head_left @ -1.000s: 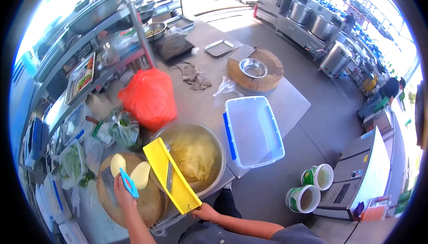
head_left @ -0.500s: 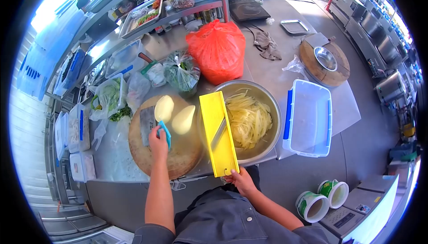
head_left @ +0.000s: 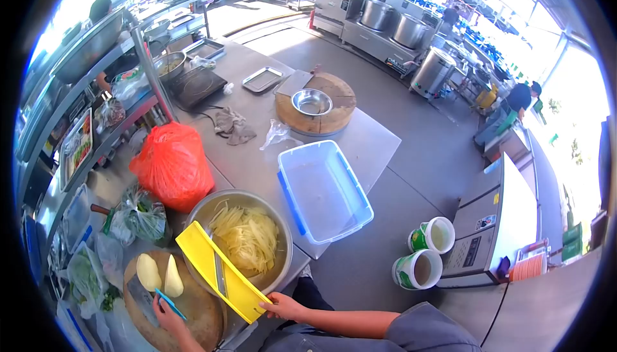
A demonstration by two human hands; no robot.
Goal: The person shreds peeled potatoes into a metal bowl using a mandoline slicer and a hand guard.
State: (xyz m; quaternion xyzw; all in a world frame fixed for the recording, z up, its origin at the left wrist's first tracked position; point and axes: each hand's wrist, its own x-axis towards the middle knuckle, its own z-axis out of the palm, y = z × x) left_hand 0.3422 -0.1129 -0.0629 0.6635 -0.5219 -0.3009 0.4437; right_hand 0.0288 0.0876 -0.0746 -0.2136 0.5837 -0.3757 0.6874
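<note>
Two pale pieces (head_left: 148,272) lie at eleven o'clock from one blue holder (head_left: 171,304), gripped by left hand (head_left: 168,320); right hand (head_left: 283,307) clasps one yellow slicer (head_left: 235,282) at bowl (head_left: 283,262) seven o'clock; holder looks more edge-on than before

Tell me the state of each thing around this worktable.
Yellow slicer: tilted, held by the right hand
Blue tool: held in the left hand
Pale shreds: loose, heaped in the steel bowl
Two pale pieces: unshredded, on the chopping board
Red bag: bulging, gathered at top
Clear bin: open, lidless
Grey cloth: crumpled
Metal dish: upright
Two buckets: uncovered
</note>
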